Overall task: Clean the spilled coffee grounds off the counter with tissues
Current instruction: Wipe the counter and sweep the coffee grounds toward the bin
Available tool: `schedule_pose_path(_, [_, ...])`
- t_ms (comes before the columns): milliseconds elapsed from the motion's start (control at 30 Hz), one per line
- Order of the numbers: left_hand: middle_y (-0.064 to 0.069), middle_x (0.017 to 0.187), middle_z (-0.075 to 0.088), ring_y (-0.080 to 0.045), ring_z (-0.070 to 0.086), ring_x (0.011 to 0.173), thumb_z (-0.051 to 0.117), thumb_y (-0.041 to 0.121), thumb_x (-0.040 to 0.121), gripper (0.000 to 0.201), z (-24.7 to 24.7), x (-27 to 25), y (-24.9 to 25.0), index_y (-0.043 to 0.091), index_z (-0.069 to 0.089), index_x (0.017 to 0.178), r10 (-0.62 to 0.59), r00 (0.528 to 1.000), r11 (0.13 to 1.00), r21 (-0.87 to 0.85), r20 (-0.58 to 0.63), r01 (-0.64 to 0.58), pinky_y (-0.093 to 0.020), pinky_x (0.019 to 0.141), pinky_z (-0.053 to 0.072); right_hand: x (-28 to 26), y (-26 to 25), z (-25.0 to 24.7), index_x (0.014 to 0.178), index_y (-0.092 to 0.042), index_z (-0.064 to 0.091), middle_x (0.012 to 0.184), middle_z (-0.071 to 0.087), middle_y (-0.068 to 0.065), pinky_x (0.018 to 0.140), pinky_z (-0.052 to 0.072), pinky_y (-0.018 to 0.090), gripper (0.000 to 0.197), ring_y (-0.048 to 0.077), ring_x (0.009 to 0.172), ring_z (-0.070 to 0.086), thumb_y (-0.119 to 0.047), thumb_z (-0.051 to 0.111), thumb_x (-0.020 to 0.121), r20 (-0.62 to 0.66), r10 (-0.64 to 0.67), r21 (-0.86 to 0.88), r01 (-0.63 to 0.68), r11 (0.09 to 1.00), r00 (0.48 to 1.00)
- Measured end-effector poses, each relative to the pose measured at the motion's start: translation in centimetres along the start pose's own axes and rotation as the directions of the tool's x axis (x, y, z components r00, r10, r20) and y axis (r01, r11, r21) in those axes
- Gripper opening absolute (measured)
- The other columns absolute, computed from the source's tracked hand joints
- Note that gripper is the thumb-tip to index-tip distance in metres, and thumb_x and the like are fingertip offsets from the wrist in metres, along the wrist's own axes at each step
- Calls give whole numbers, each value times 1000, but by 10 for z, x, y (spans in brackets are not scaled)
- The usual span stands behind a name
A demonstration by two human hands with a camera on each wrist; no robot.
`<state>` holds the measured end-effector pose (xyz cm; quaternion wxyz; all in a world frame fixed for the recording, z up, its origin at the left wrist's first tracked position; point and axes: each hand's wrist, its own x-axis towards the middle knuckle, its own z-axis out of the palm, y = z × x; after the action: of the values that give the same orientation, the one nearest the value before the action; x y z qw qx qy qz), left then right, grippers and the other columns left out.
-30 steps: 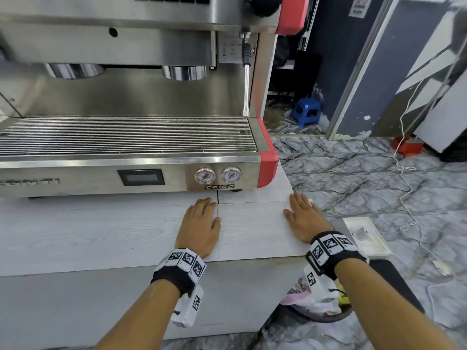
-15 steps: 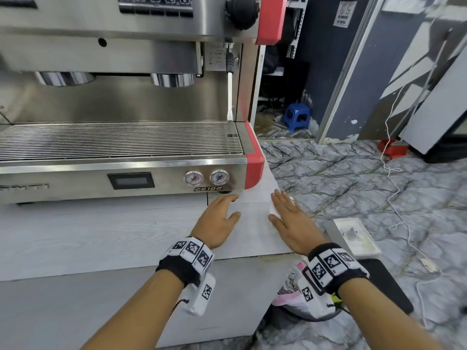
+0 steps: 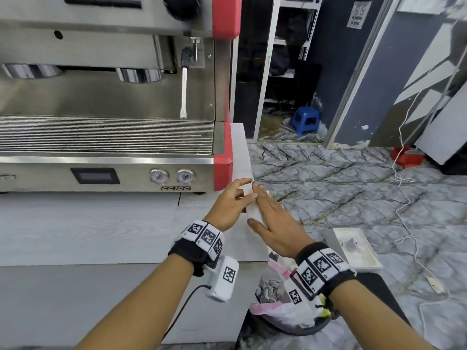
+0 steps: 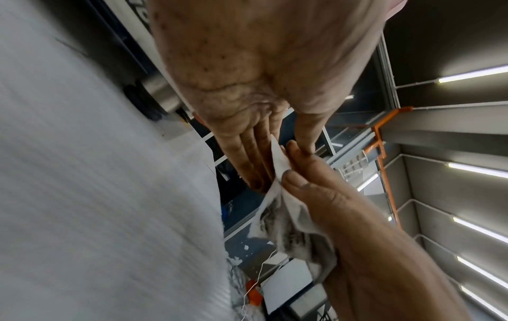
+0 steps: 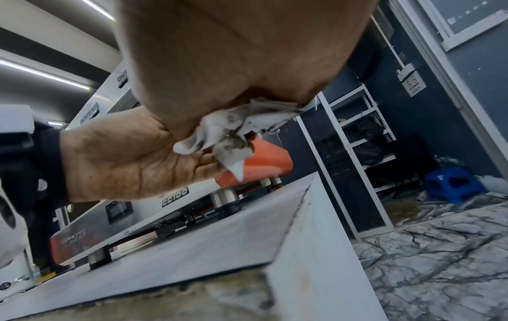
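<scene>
Head view: we see both hands meeting at the right front corner of the counter, just before the espresso machine.
Tissue: white, smeared dark with grounds, pressed between our two hands above the counter edge.
Left hand: fingers nearly straight, thumb and forefinger pinching the tissue's upper edge.
Right hand: fingers straight and together, flat against the tissue; crumpled part lies under the palm.
Bin: on the floor below the corner, pink-lined.
</scene>
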<state>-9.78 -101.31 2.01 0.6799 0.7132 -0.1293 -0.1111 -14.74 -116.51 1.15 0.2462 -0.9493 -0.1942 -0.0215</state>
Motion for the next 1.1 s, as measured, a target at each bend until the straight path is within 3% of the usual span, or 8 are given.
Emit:
schedule_pose_path(100, [-21, 112, 61, -31, 61, 105, 61, 8, 88, 35, 23, 15, -1, 19, 55, 121, 8, 999, 1000, -22, -53, -9, -35, 84, 55, -5, 26, -12, 151, -29, -9, 159, 4, -12, 116, 4, 19, 75, -2, 143, 1, -44, 42, 98, 16, -12, 74, 10, 997, 1000])
schedule_pose_path(233, [3, 99, 65, -5, 59, 86, 65, -2, 81, 41, 58, 32, -3, 19, 59, 116, 74, 988, 994, 88, -139, -63, -33, 86, 52, -15, 60, -24, 148, -38, -9, 161, 2, -12, 118, 6, 23, 70, 1, 147, 2, -53, 35, 96, -16, -49, 168, 51, 985, 999])
schedule_pose_path(367, [5, 99, 66, -15, 61, 93, 65, -1, 80, 41, 89, 40, -5, 26, 64, 109, 96, 979, 988, 137, -182, -72, -43, 90, 52, -25, 94, -36, 150, -36, 16, 155, 19, -18, 113, 11, 13, 65, -7, 142, 15, -59, 30, 91, -146, 31, 336, 20, 942, 989])
schedule_pose_path(467, [6, 107, 67, -15, 61, 101, 64, -1, 81, 37, 106, 43, -5, 28, 64, 104, 113, 974, 981, 181, -197, -77, -40, 95, 50, -30, 118, -43, 144, -28, 36, 145, 39, -16, 106, 24, 7, 60, -16, 129, 33, -54, 35, 90, -208, 143, 537, -9, 843, 968])
schedule_pose_path(667, [5, 103, 67, -15, 62, 101, 62, -2, 82, 37, 126, 49, -11, 34, 64, 92, 90, 982, 981, 183, -164, -60, -37, 95, 49, -28, 145, -47, 134, -13, 51, 123, 62, 2, 85, 49, 12, 41, 5, 107, 60, -17, 58, 93, 51, 322, 786, -237, 571, 945])
schedule_pose_path(867, [6, 104, 69, -15, 62, 104, 61, 2, 81, 38, 143, 53, -29, 38, 66, 91, 41, 988, 979, 205, -147, -10, -36, 95, 49, -31, 168, -42, 116, -3, 64, 108, 68, 23, 92, 48, 43, 27, 26, 95, 64, -9, 63, 89, 143, 410, 888, -300, 350, 901])
schedule_pose_path(967, [0, 102, 70, -23, 63, 96, 62, 4, 82, 31, 151, 53, -42, 32, 66, 94, -10, 980, 972, 230, -199, 57, -36, 87, 51, -37, 180, -36, 112, 1, 65, 109, 69, 22, 89, 49, 42, 28, 28, 94, 65, -9, 65, 86, 201, 427, 902, -337, 270, 882])
schedule_pose_path(1100, [-4, 86, 68, -22, 61, 78, 64, 15, 84, 15, 159, 50, -67, 21, 66, 98, -84, 960, 940, 298, -268, 165, -23, 67, 47, -42, 195, -21, 88, -6, 66, 78, 71, 3, 64, 51, 24, 3, 11, 66, 65, -6, 67, 85, 223, 458, 873, -385, 300, 861])
